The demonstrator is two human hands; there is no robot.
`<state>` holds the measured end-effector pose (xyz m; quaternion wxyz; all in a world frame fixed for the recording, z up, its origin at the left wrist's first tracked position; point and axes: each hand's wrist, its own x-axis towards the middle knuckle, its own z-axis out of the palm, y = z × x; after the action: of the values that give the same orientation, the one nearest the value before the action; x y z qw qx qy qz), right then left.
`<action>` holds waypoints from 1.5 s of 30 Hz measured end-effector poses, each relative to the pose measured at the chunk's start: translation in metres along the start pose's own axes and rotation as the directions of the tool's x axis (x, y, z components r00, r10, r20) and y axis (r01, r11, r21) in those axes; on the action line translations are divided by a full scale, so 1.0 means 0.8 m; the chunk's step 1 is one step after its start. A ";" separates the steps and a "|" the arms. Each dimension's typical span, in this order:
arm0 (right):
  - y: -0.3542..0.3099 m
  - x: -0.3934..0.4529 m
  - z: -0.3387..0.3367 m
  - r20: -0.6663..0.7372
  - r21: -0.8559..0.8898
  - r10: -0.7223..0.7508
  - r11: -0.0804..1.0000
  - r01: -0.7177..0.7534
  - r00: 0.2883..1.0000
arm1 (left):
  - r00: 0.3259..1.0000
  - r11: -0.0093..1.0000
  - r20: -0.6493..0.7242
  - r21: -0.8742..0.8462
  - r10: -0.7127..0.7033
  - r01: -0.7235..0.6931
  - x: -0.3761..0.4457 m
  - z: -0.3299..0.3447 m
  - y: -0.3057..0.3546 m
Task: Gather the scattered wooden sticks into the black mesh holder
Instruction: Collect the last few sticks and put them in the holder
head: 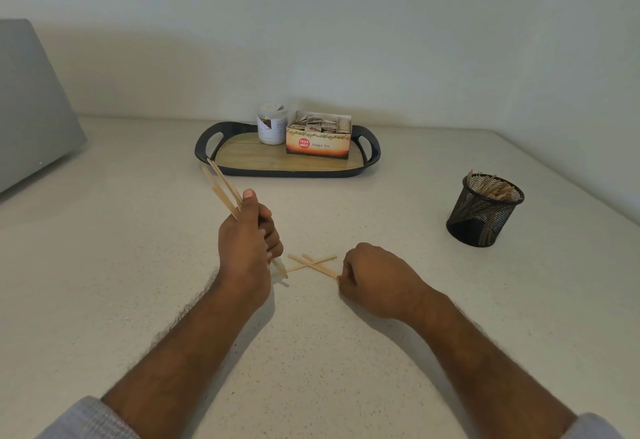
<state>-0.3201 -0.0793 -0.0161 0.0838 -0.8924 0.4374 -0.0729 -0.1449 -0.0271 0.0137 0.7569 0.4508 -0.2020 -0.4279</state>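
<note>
My left hand [247, 238] is shut on a small bundle of wooden sticks [221, 184]; their upper ends slant up and left, their lower tips touch the counter. A few loose sticks [311, 263] lie crossed on the white counter between my hands. My right hand [372, 277] rests on the counter with its fingers curled, the fingertips pinching the right end of one loose stick. The black mesh holder [483, 212] stands upright at the far right, with several sticks inside it.
A dark tray [287, 163] with a wooden base sits at the back, bearing a white jar [272, 123] and an open box of ginger tea [318, 137]. A grey object [31, 99] stands at the far left. The wall is close behind.
</note>
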 end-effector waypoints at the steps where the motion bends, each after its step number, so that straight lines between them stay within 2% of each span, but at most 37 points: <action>1: -0.001 -0.001 0.000 0.004 0.017 0.013 1.000 -0.013 1.000 | 1.000 1.000 0.009 -0.004 -0.002 0.002 0.000 0.000 -0.001; 3: -0.003 -0.001 -0.001 0.004 0.029 0.037 0.999 -0.037 0.999 | 1.000 1.000 0.025 0.000 0.000 0.000 0.001 -0.001 -0.003; 9: -0.009 -0.002 0.001 -0.055 -0.097 -0.010 0.995 0.004 0.998 | 0.999 0.999 0.040 -0.026 -0.017 0.018 0.003 -0.002 -0.006; 20: -0.004 -0.001 0.003 -0.098 -0.041 0.024 0.999 -0.028 0.995 | 0.998 0.996 0.005 -0.070 -0.056 0.056 0.005 -0.005 -0.007; 22: -0.001 0.000 -0.001 -0.131 0.027 0.061 0.998 -0.058 0.990 | 0.996 0.991 0.009 -0.095 -0.091 0.091 0.005 -0.005 -0.006; 25: 0.004 0.000 -0.011 -0.230 0.268 0.141 0.960 -0.077 0.963 | 0.990 0.986 0.017 -0.097 -0.137 0.138 0.004 -0.005 -0.006; 28: -0.008 -0.004 -0.017 -0.311 0.493 0.156 0.870 0.019 0.938 | 0.988 0.989 0.052 -0.016 -0.149 0.150 -0.002 0.001 -0.010; 31: -0.033 -0.009 -0.012 -0.367 0.560 0.080 0.814 0.152 0.927 | 0.987 0.983 0.117 0.160 -0.108 0.089 -0.013 0.012 -0.018; 35: -0.061 -0.009 0.001 -0.385 0.545 -0.030 0.799 0.253 0.923 | 0.992 0.932 0.121 0.362 -0.043 -0.004 -0.019 0.017 -0.029; 40: -0.057 -0.004 0.004 -0.376 0.545 -0.054 0.794 0.268 0.925 | 0.999 0.933 0.011 0.358 -0.038 0.032 -0.011 0.013 -0.031; 43: -0.030 0.004 -0.001 -0.379 0.372 -0.039 0.908 0.191 0.925 | 0.997 0.959 -0.054 0.277 -0.049 0.062 -0.005 0.012 -0.025; 45: -0.007 0.007 0.001 -0.238 0.201 -0.046 0.975 0.096 0.970 | 0.993 0.970 -0.097 0.226 -0.072 0.092 0.000 0.010 -0.021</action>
<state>-0.3120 -0.0801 -0.0152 0.1238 -0.8790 0.4015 -0.2256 -0.1580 -0.0353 0.0031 0.6893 0.5619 -0.1980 -0.4123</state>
